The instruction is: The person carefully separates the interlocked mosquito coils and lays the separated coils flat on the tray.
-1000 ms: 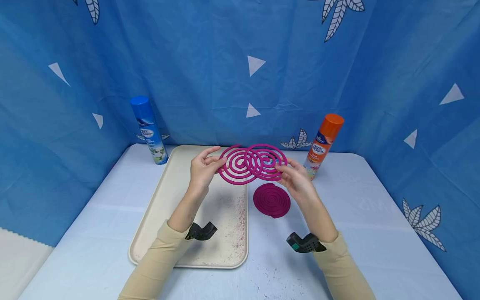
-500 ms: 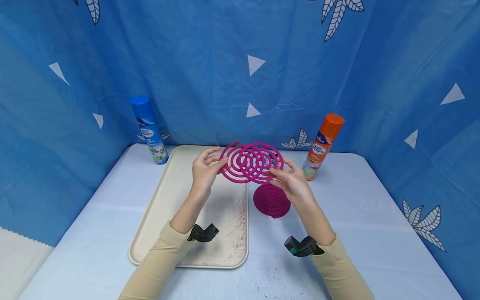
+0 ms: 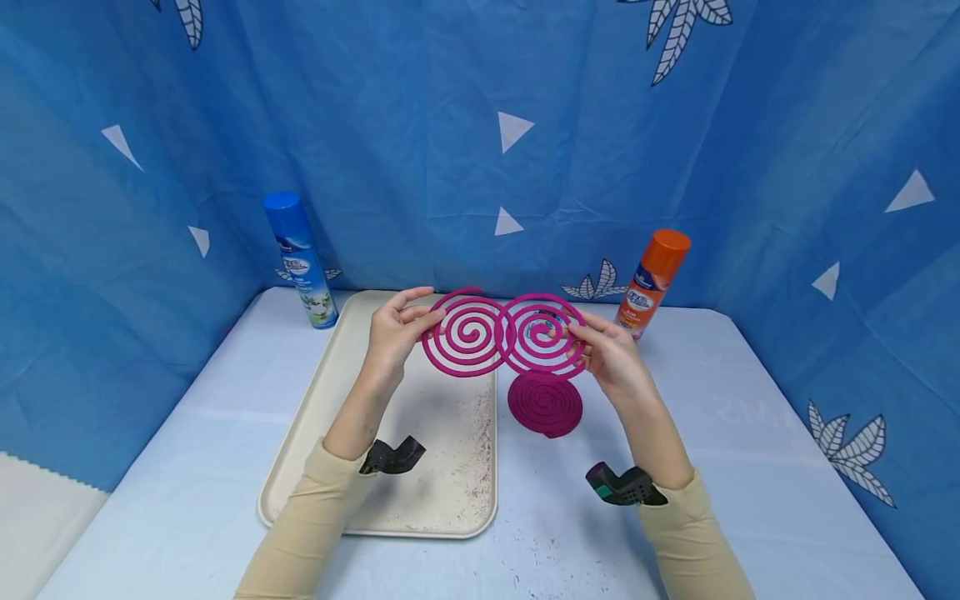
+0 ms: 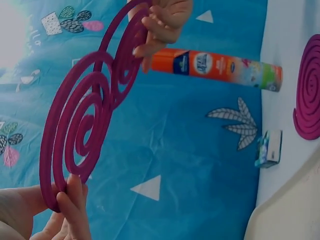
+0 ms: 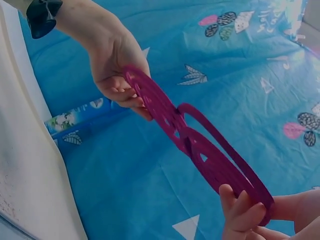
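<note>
Two magenta spiral coils hang above the table, side by side and still meeting at their inner edges. My left hand [image 3: 422, 308] pinches the outer rim of the left coil [image 3: 467, 333]; my right hand [image 3: 576, 337] pinches the rim of the right coil [image 3: 542, 337]. The left wrist view has the left coil [image 4: 75, 135] edge-on, with my left fingers [image 4: 67, 212] at its bottom and my right hand [image 4: 165, 20] at the top. The right wrist view shows both coils [image 5: 192, 137] joined between the two hands. A third, uncut coil [image 3: 545, 404] lies flat on the table below the right coil.
A cream tray [image 3: 330, 417] dusted with magenta crumbs lies on the light blue table under my left arm. A blue spray can [image 3: 300, 260] stands at the back left, an orange one [image 3: 651, 279] at the back right. A small box [image 4: 268, 148] lies by the blue cloth backdrop.
The two held coils, which overlapped deeply before, have been pulled apart sideways and now touch only at their inner edges. Both hands moved outward. The coil on the table stayed put.
</note>
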Action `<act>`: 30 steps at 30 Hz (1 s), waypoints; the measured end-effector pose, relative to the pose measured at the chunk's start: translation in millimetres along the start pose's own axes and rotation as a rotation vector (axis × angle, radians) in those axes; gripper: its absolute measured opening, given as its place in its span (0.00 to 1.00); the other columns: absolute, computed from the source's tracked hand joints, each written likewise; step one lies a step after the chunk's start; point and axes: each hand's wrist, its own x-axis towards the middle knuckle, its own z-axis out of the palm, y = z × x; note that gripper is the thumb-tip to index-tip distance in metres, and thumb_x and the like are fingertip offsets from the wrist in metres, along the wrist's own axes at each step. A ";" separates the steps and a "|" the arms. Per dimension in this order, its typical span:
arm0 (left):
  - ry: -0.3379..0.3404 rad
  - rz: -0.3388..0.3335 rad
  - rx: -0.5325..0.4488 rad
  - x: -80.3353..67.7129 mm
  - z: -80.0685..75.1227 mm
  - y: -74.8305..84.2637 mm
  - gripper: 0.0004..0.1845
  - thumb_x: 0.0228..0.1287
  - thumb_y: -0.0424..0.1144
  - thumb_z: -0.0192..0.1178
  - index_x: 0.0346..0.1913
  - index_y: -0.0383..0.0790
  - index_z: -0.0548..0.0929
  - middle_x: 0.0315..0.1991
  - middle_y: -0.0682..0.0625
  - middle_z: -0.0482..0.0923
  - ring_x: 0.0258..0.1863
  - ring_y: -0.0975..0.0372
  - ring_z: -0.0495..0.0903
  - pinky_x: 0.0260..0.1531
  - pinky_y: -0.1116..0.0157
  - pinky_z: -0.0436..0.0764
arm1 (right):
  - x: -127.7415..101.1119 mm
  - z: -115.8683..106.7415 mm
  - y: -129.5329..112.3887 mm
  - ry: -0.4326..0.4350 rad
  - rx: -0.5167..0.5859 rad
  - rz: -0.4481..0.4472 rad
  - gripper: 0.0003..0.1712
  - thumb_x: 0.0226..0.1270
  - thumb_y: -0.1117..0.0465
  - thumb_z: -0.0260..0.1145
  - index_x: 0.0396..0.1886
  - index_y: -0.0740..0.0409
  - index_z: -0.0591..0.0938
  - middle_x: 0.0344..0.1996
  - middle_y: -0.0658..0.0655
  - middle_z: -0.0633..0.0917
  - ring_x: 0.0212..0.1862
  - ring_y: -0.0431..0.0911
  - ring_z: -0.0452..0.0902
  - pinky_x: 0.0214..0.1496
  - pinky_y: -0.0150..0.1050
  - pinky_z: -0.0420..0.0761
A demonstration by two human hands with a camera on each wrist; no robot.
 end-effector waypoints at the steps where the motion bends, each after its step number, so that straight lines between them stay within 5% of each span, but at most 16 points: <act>1: -0.020 -0.002 0.003 0.7 -1.1 0.1 0.24 0.60 0.35 0.65 0.60 0.38 0.75 0.25 0.63 0.83 0.27 0.71 0.84 0.35 0.75 0.83 | 0.4 -0.4 -0.4 0.006 -0.006 0.002 0.27 0.73 0.63 0.53 0.69 0.64 0.63 0.25 0.43 0.85 0.25 0.34 0.78 0.34 0.23 0.79; 9: -0.120 -0.007 0.038 1.8 -7.7 3.7 0.25 0.62 0.33 0.63 0.62 0.37 0.73 0.26 0.64 0.83 0.28 0.71 0.84 0.36 0.76 0.83 | 2.9 -2.2 -2.3 0.000 -0.061 0.020 0.32 0.72 0.60 0.56 0.72 0.61 0.61 0.32 0.41 0.85 0.33 0.33 0.82 0.39 0.22 0.81; 16: -0.071 -0.012 0.022 5.7 -17.4 4.9 0.24 0.62 0.34 0.63 0.62 0.39 0.73 0.28 0.64 0.83 0.29 0.71 0.84 0.36 0.75 0.83 | 5.2 -4.7 -1.4 0.036 -0.008 0.015 0.30 0.71 0.60 0.57 0.71 0.57 0.64 0.28 0.43 0.85 0.27 0.34 0.80 0.34 0.24 0.80; 22: 0.056 -0.073 -0.051 21.3 -29.1 -3.5 0.24 0.64 0.35 0.61 0.63 0.41 0.73 0.28 0.63 0.82 0.28 0.73 0.83 0.34 0.77 0.83 | 9.2 -8.4 0.4 0.086 0.007 0.032 0.26 0.70 0.59 0.58 0.67 0.55 0.69 0.25 0.44 0.84 0.24 0.36 0.78 0.31 0.25 0.79; 30: 0.403 -0.124 -0.115 51.2 -58.9 -46.5 0.23 0.64 0.34 0.61 0.62 0.43 0.74 0.30 0.59 0.79 0.29 0.72 0.80 0.32 0.80 0.79 | 12.0 -6.6 7.3 0.080 -0.095 0.049 0.29 0.72 0.59 0.55 0.71 0.58 0.63 0.26 0.42 0.84 0.28 0.35 0.79 0.34 0.24 0.80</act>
